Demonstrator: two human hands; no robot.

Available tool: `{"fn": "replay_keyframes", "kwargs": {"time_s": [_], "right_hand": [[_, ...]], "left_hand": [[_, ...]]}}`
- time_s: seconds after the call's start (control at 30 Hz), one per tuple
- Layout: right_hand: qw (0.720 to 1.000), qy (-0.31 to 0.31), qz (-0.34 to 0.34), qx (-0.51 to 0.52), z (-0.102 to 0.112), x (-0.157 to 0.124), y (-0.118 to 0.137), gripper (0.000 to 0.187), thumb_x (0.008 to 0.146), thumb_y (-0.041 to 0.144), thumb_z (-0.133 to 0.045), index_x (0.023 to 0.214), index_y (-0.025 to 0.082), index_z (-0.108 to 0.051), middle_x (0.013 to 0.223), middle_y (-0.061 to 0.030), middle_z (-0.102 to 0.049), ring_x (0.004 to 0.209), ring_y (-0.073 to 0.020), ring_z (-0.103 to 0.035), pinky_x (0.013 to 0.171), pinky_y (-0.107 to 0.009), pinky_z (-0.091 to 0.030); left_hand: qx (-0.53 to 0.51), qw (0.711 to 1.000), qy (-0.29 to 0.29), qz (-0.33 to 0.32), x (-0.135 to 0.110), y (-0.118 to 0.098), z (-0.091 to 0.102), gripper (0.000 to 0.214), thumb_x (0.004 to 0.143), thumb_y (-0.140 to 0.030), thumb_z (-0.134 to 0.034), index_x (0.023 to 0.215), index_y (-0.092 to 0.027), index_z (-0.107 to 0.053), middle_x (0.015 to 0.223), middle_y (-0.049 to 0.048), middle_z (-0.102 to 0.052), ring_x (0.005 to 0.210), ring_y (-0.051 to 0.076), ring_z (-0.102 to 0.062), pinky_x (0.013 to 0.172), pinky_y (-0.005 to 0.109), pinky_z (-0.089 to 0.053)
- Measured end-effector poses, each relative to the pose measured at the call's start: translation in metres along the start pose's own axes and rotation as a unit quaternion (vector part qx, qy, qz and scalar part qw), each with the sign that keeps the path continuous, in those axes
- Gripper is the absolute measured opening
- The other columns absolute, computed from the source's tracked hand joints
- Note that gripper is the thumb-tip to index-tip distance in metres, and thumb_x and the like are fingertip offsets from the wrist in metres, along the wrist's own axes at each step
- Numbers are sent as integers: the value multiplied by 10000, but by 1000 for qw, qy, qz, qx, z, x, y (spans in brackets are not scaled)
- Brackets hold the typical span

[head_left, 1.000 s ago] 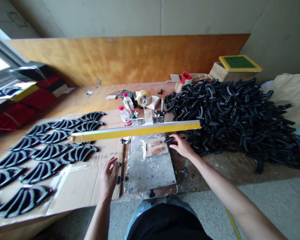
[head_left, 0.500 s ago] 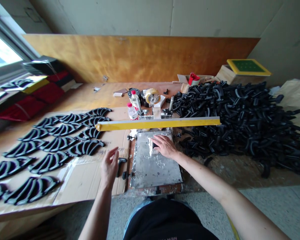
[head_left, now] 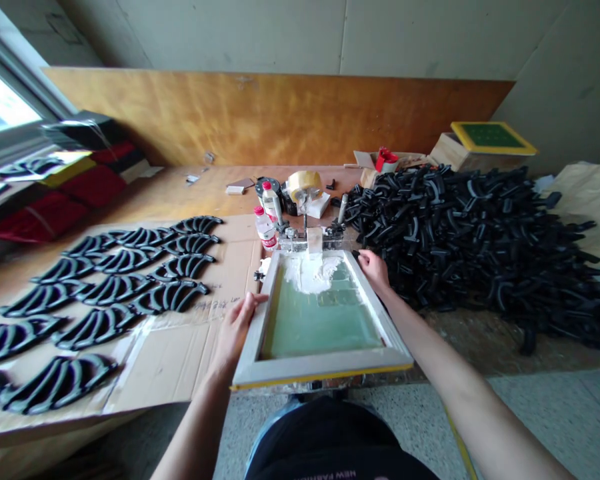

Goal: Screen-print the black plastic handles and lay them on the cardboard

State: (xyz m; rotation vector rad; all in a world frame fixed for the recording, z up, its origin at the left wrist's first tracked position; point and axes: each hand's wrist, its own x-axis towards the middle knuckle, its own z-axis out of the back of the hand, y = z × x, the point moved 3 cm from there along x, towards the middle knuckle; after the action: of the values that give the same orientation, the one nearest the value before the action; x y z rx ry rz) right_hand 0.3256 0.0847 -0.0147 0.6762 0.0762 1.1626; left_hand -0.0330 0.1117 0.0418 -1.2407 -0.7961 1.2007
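A wooden-framed printing screen (head_left: 320, 365) with green mesh lies nearly flat over the metal plate in front of me, hinged at its far end. White ink (head_left: 311, 272) is heaped at the far end of the mesh. My left hand (head_left: 236, 329) grips the frame's left rail, fingers curled over its edge. Over at the far right corner of the frame my right hand (head_left: 374, 269) rests with bent fingers; whether it grips is unclear. The black part laid on the plate is hidden under the screen.
A big heap of black curved plastic parts (head_left: 480, 227) fills the table to the right. Rows of printed black parts (head_left: 115, 288) lie on cardboard (head_left: 180, 360) at left. Bottles (head_left: 266, 227), a tape roll (head_left: 304, 183) and a second yellow-framed screen (head_left: 493, 136) stand behind.
The screen, raised edge-on before, has swung down over the plate. My right hand left the part on the plate and went to the frame's far right corner; my left hand took the left rail.
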Motion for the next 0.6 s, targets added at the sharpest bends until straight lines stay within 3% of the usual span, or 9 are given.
{"fn": "replay_keyframes", "kwargs": {"time_s": [0.07, 0.13, 0.23, 0.37, 0.5, 0.6], "right_hand": [[998, -39, 40, 18, 4, 14, 18, 489, 941, 339, -482, 1399, 167, -465, 1391, -149, -514, 1266, -271, -484, 1059, -424, -409], [990, -44, 130, 15, -3, 28, 50, 577, 874, 309, -612, 1406, 159, -449, 1431, -151, -461, 1312, -279, -421, 1090, -422, -372], [978, 47, 197, -38, -30, 41, 89, 419, 821, 217, -674, 1226, 155, -583, 1222, -129, -602, 1163, -271, -512, 993, -401, -427], [962, 149, 209, -95, -49, 22, 99, 95, 848, 160, -613, 933, 138, -649, 937, -105, -658, 938, -237, -571, 858, -343, -445], [911, 194, 360, -57, -34, -25, 94, 131, 826, 83, -551, 870, 156, -650, 892, -84, -651, 905, -216, -559, 823, -312, -427], [872, 234, 430, -24, -22, -37, 95, 101, 818, 119, -576, 823, 183, -654, 831, -51, -644, 837, -202, -554, 775, -299, -425]], "left_hand": [[-1, 998, 35, 49, -6, 36, -3, 667, 746, -645, -620, 1205, -163, -650, 769, 34, -691, 627, 162, -600, 536, 244, -452], [-4, 997, 45, 69, -6, 66, -8, 794, 739, -594, -657, 1405, -199, -483, 801, 26, -705, 662, 175, -629, 579, 257, -477], [26, 997, 27, 70, -1, 94, -15, 803, 775, -572, -624, 1466, -229, -400, 847, 27, -706, 715, 182, -648, 631, 274, -498], [32, 996, 29, 72, 3, 107, -18, 750, 789, -578, -601, 1429, -214, -456, 879, 42, -700, 778, 200, -666, 670, 293, -513], [26, 997, 24, 73, 2, 109, -17, 742, 789, -581, -601, 1408, -191, -476, 910, 57, -698, 845, 213, -671, 715, 303, -521], [25, 997, 19, 75, 1, 107, -17, 735, 787, -589, -603, 1401, -204, -482, 893, 51, -702, 822, 212, -670, 687, 297, -518]]}}
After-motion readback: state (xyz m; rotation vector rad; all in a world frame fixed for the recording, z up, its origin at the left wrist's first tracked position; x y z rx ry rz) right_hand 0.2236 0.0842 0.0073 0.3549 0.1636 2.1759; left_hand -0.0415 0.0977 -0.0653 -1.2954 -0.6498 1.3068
